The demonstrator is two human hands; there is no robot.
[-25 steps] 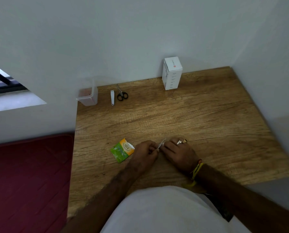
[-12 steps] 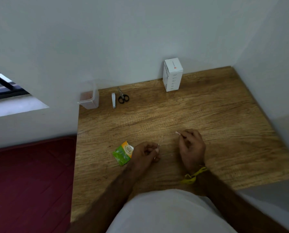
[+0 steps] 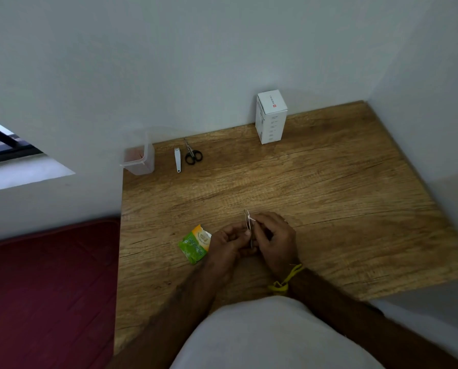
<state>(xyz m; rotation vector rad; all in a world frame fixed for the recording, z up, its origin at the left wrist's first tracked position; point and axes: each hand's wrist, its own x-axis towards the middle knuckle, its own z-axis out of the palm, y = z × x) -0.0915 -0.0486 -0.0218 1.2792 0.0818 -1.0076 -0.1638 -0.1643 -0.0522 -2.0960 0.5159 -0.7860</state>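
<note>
You are working a white thread (image 3: 247, 219) between both hands, low over the front part of the wooden table (image 3: 329, 195). Your left hand (image 3: 229, 245) is curling its fingers, with thumb and forefinger pinching the lower run of the thread. Your right hand (image 3: 275, 239) is pinching the upper end, where the thread is standing up in a thin loop just above your knuckles. A thin dark sliver (image 3: 251, 241) is showing between the two hands. It may be a needle, but it is too small to tell.

The likeliest trouble is the thread slipping. You are gripping so fine a strand only at the fingertips, so any uneven pull between the hands is probably going to draw it out of one pinch or snarl the loop. If that sliver is a needle and you are loosening your grip, it is likely to drop onto the busy wood grain, where it would be hard to spot.

The green packet (image 3: 195, 243) is lying just beside your left hand, and a sideways shift could nudge it toward the table edge. The scissors (image 3: 193, 155) are lying well apart at the back wall, so reaching for them means freeing one hand.
</note>
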